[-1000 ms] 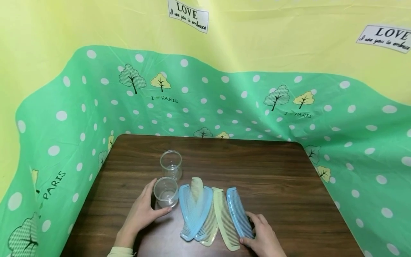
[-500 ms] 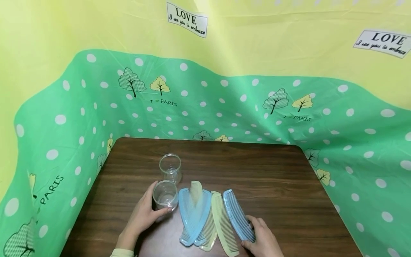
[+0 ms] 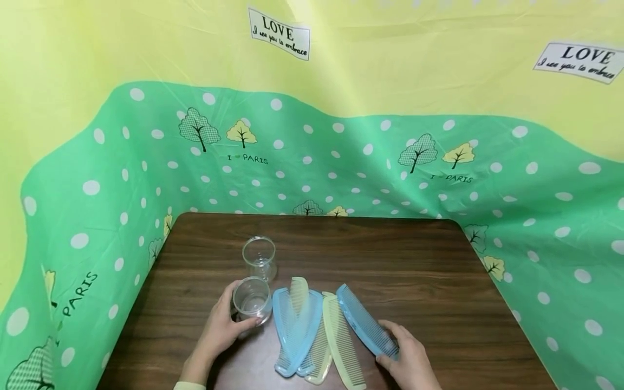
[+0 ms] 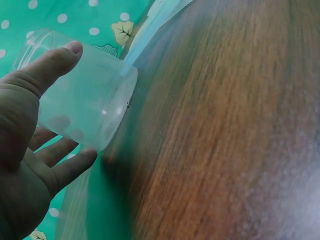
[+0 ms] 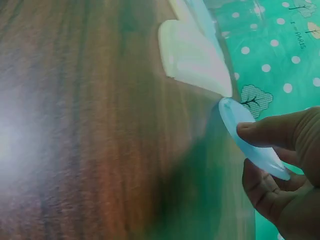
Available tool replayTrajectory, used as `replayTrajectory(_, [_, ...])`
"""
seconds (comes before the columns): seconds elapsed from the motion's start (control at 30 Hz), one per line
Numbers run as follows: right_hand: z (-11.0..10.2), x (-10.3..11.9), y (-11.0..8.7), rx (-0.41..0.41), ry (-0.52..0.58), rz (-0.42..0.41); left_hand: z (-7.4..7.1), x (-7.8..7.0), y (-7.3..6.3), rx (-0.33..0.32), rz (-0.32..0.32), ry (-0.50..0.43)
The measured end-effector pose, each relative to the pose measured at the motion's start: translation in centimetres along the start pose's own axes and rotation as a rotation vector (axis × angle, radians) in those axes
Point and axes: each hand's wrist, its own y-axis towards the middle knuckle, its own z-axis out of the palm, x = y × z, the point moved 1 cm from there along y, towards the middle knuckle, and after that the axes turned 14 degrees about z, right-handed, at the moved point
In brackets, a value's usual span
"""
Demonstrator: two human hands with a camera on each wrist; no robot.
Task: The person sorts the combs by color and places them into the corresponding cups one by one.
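My left hand (image 3: 221,324) grips a clear cylindrical cup (image 3: 252,301), thumb on its near side and fingers around the far left. In the left wrist view the same cup (image 4: 90,97) appears tilted, its base close to the tabletop. My right hand (image 3: 410,357) pinches a blue comb (image 3: 364,319) near its lower end, between thumb and fingers; the comb slants up to the left. In the right wrist view this blue comb (image 5: 245,132) shows edge-on, its far tip beside a pale green comb (image 5: 195,57).
Between the hands lies a fanned pile of overlapping combs, with a blue comb (image 3: 312,333) on the left and a pale green comb (image 3: 343,342) on the right. A second clear cup (image 3: 259,259) stands behind the first. Patterned cloth (image 3: 312,162) surrounds the wooden table (image 3: 390,254).
The right hand has shifted slightly right, and the blue comb's upper end has swung left, so it slants more. The left thumb has come onto the cup. The head view has tilted slightly.
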Motion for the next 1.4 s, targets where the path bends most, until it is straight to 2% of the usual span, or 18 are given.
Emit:
replayTrajectory(0.23, [-0.9, 0.6, -0.1, -0.037, 0.103, 0.031, 0.0, 0.5, -0.1, 0.022, -0.035, -0.042])
replayTrajectory(0.37, [-1.2, 1.0, -0.2, -0.066, 0.163, 0.010, 0.1, 0.5, -0.2, 0.023, -0.042, -0.041])
replayTrajectory(0.57, [-1.5, 1.2, -0.5, -0.192, 0.203, -0.065, 0.2, 0.3, -0.2, 0.022, -0.041, -0.049])
replayTrajectory(0.73, [-1.9, 1.6, -0.5, -0.271, 0.234, -0.062, 0.1, 0.4, -0.4, 0.017, -0.045, -0.055])
replayTrajectory(1.17, [-3.2, 3.4, 0.0, -0.278, 0.337, -0.046, -0.1, 0.2, -0.1, 0.028, -0.045, -0.017])
replayTrajectory(1.4, [-3.9, 4.4, 0.9, -0.316, 0.377, -0.129, 0.0, 0.1, -0.1, 0.022, -0.049, -0.017])
